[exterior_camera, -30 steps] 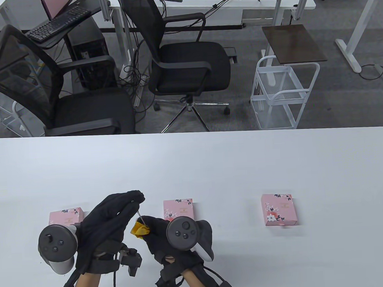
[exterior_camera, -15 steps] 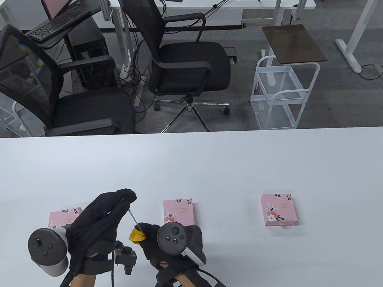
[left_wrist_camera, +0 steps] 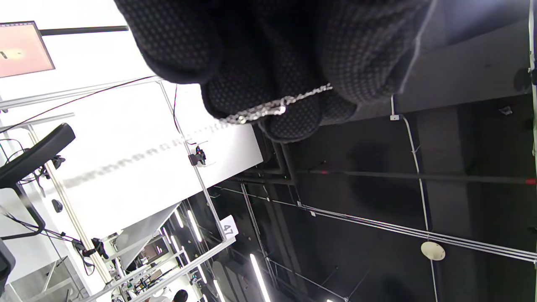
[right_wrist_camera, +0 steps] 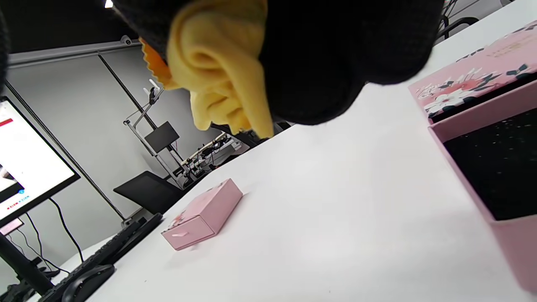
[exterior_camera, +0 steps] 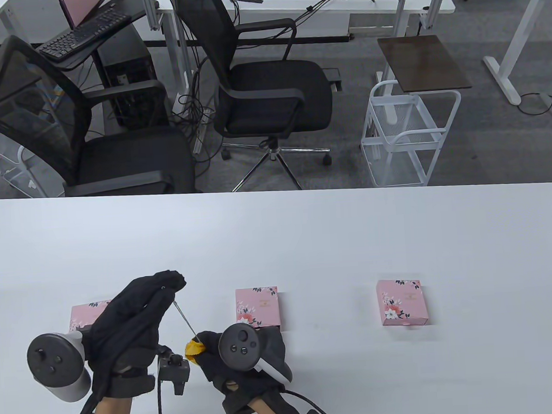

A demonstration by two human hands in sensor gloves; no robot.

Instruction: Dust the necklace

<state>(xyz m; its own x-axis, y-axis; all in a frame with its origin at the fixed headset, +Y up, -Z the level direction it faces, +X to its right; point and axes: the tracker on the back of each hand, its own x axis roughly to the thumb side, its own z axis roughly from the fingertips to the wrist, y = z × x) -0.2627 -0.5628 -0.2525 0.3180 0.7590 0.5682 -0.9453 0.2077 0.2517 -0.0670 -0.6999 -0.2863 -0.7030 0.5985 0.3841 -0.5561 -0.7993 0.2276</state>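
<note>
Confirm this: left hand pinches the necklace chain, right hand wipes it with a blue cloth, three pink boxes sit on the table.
Not quite. The cloth is yellow, not blue, as the right wrist view shows. Otherwise correct: left hand pinches the chain, right hand holds the cloth on it.

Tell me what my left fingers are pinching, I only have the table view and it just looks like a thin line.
Observer: In the left wrist view the left hand's fingertips pinch a silver chain necklace.
Operator: And the yellow thing under my right hand?
Observer: The right wrist view shows a yellow cloth bunched in the right hand's fingers, held above the table.
Operator: Is the middle pink box closed?
Observer: No. The right wrist view shows the pink box beside that hand with its drawer pulled out and a dark lining inside.
</note>
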